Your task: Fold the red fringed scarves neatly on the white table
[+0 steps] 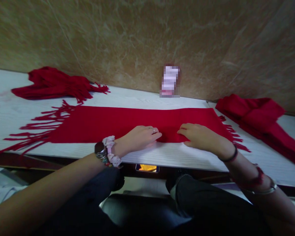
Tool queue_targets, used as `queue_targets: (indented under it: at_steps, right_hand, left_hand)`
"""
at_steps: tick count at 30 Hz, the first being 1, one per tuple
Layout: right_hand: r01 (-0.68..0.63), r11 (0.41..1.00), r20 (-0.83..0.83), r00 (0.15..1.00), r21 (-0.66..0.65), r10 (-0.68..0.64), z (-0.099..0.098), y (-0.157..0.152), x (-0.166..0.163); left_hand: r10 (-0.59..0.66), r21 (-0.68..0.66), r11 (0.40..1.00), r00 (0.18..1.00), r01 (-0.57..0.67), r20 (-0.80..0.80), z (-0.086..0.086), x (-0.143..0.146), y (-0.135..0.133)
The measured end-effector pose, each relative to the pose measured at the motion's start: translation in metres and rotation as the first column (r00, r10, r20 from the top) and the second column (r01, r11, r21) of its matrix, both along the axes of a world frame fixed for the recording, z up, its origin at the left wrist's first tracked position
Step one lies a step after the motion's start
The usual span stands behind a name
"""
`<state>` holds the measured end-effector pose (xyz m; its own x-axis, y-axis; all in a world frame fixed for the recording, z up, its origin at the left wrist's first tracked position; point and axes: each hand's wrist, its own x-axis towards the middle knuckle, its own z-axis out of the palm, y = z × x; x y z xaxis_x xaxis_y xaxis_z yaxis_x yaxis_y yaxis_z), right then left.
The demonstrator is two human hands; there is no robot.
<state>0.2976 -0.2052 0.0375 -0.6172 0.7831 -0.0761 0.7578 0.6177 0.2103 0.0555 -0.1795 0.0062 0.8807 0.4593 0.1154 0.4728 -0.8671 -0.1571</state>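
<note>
- Scarf [123, 123], red, one: laid flat lengthwise on the white counter [135, 95], fringe spread at both ends, near edge along the hands.
- Left hand [143, 137], palm down, ring on one finger: fingertips on the scarf by its near edge; whether the grip is closed on cloth cannot be told.
- Right hand [199, 137]: just apart from the left, fingers bent onto the same edge; grip likewise cannot be told.
- Watch [99, 150] and pale scrunchie [110, 150]: left wrist.
- Dark band [233, 154] and silver bangle [266, 190]: right arm.
- Second scarf [56, 85], red, bunched: beyond the fringe, left.
- Third scarf [253, 113], red, loosely folded: right end.
- Pixelated object [169, 80]: against the brown wall [127, 39].
- Phone [147, 168], screen lit: below the counter's near edge.
</note>
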Motion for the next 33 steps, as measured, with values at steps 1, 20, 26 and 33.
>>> queue_targets:
  at_steps: [1, 20, 26, 33]
  right_hand:
    - [0.006, 0.999, 0.020, 1.000, 0.036, -0.006, -0.002, -0.001, -0.003]
    - [-0.260, 0.900, -0.114, 0.942, 0.350, 0.316, -0.031, -0.006, 0.006]
    - [-0.315, 0.909, -0.146, 0.921, 0.272, 0.362, -0.034, -0.009, 0.008]
    - [-0.276, 0.946, -0.186, 0.934, 0.173, 0.306, -0.037, -0.009, 0.002]
  left_hand:
    - [0.010, 0.006, 1.000, 1.000, -0.010, -0.023, 0.001, 0.004, 0.000]
    - [-0.051, 0.037, 0.998, 0.997, 0.053, -0.053, 0.001, 0.012, 0.002]
    - [-0.043, -0.124, 0.992, 0.999, 0.039, -0.032, 0.002, 0.005, 0.006]
    - [-0.036, -0.280, 0.960, 0.999, 0.026, -0.033, 0.002, -0.001, 0.006]
